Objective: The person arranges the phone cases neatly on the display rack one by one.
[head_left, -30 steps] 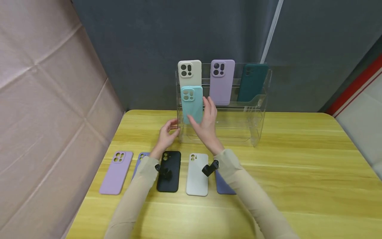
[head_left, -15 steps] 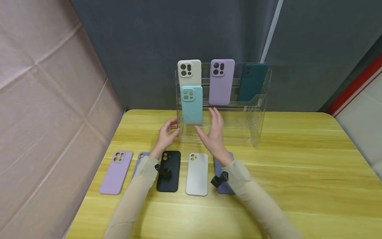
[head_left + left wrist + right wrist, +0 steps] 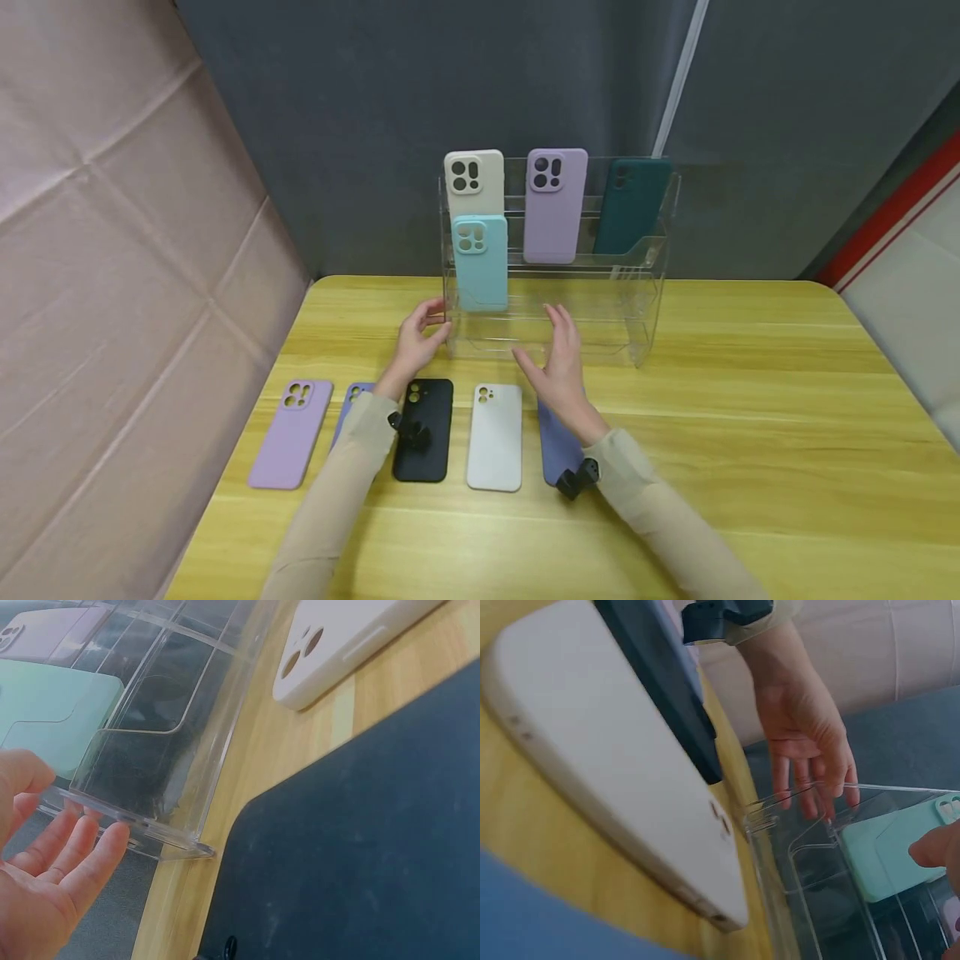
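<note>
A clear acrylic display stand (image 3: 570,321) stands at the back of the table. My left hand (image 3: 417,337) grips its left side edge; in the left wrist view, fingers and thumb (image 3: 26,771) lie about the clear panel. In its tiers stand a white phone case (image 3: 476,179), a mint phone case (image 3: 481,267) in front of it, a purple phone case (image 3: 555,208) and a dark teal phone case (image 3: 632,208). My right hand (image 3: 561,367), fingers spread and holding nothing, is in front of the stand, overlapping the top of a blue phone case (image 3: 561,450).
In a row on the wooden table (image 3: 750,433) lie a lilac phone case (image 3: 292,437), a periwinkle case (image 3: 351,404) partly under my left sleeve, a black case (image 3: 426,450) and another white case (image 3: 495,442). A dark grey curtain (image 3: 375,125) hangs behind.
My right hand has come away from the mint phone case and moved down and right, toward the blue case. The mint case stays in the stand; my left hand keeps its place.
</note>
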`<state>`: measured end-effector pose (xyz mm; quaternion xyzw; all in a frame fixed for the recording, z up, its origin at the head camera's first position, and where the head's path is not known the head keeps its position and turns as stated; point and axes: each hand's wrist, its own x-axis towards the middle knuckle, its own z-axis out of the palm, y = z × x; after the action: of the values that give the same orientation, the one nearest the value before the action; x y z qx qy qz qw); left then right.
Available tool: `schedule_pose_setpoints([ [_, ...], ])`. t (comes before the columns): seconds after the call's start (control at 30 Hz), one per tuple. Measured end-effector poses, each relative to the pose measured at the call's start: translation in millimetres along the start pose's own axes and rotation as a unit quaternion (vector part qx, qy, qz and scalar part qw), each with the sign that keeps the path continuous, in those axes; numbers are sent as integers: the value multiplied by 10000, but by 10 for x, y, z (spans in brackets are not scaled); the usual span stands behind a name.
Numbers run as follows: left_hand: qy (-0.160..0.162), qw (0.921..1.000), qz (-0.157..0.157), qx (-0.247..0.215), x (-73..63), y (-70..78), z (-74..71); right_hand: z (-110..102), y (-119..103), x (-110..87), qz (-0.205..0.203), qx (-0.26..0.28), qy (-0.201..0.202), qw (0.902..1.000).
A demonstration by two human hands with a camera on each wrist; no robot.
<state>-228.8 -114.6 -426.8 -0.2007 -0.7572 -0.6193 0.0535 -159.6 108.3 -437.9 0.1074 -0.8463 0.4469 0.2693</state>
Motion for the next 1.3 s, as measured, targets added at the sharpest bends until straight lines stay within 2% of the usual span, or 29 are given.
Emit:
schedule_pose_setpoints([
  [0.13,-14,10000,-7,8,-1,3,3,-41,65,-106,82,-196,-107,9997],
  [0.27,-24,10000,-53,-27,-5,5,9,-87,118,-207,442,-415,-317,9977],
  [0.43,-25,10000,-72,17,-3,-1,9,-133,182,-322,992,-775,-650,9899],
  [0.63,-9,9999,-114,-44,-3,-11,0,-150,224,-439,1281,-1020,-869,9827],
  [1.07,-49,9999,-125,-45,-3,-3,4,-176,262,-557,1652,-1205,-1134,9723],
  [1.3,-44,9999,-91,-27,-4,-11,1,-182,273,-570,1648,-1424,-1223,9683],
])
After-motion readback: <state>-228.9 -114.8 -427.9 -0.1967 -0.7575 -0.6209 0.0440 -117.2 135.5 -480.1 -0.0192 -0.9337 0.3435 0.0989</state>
